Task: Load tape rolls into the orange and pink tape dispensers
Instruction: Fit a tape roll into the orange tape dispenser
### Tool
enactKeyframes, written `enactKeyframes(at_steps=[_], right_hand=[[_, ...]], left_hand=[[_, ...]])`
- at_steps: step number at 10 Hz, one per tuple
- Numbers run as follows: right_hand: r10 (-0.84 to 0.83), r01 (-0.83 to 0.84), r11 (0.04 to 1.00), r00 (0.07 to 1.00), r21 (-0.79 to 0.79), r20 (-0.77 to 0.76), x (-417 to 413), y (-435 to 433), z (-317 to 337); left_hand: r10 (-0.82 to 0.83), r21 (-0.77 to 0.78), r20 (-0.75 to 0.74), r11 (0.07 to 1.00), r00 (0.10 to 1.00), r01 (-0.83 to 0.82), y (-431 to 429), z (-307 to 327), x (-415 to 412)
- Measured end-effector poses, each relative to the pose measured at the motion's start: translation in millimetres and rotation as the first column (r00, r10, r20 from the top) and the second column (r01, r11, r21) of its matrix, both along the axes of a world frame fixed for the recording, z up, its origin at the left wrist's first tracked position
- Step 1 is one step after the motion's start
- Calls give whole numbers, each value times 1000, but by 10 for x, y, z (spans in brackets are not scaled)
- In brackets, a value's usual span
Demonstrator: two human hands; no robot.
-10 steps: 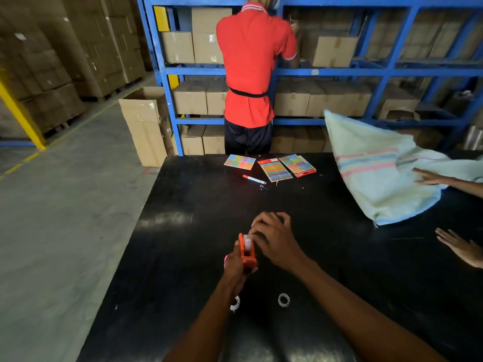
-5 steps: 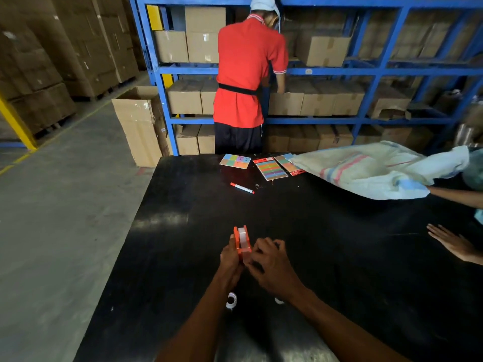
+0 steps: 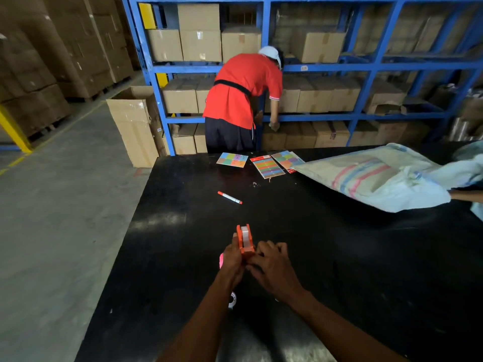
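An orange tape dispenser point(image 3: 245, 239) with a pale tape roll seated in it stands upright over the black table point(image 3: 339, 257). My left hand point(image 3: 232, 259) grips its left side, thumb up along the wall. My right hand point(image 3: 274, 267) pinches its near right end with the fingertips. A sliver of the pink dispenser point(image 3: 221, 259) shows just left of my left hand. A loose tape roll point(image 3: 232, 300) lies on the table under my left wrist, partly hidden by the forearm.
A red-capped marker point(image 3: 230, 197) and three colourful sticker cards point(image 3: 266, 165) lie further back. A woven sack point(image 3: 373, 176) held by another person covers the right rear. A person in a red shirt point(image 3: 243, 95) bends at the blue shelving behind the table.
My right hand slid from over the dispenser's top to its near end. The sack was lowered flatter onto the table. The person in red bent down toward a lower shelf.
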State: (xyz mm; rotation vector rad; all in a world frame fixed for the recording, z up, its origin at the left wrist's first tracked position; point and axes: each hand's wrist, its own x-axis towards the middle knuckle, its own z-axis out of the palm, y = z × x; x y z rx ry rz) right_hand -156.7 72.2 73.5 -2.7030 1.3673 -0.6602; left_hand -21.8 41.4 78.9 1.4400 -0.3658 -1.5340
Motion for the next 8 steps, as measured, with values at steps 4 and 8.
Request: enactKeyframes(at_steps=[4,8], right_hand=[[-326,104,843,879,528,347,-151,-401,-13],[-421,8,709,807,705,414,-111,-498,-291]], left_hand=[[-207,-71,182,972,961,223,99,-8,3],[-300,-38,287,945,910,324,-6,-182,-15]])
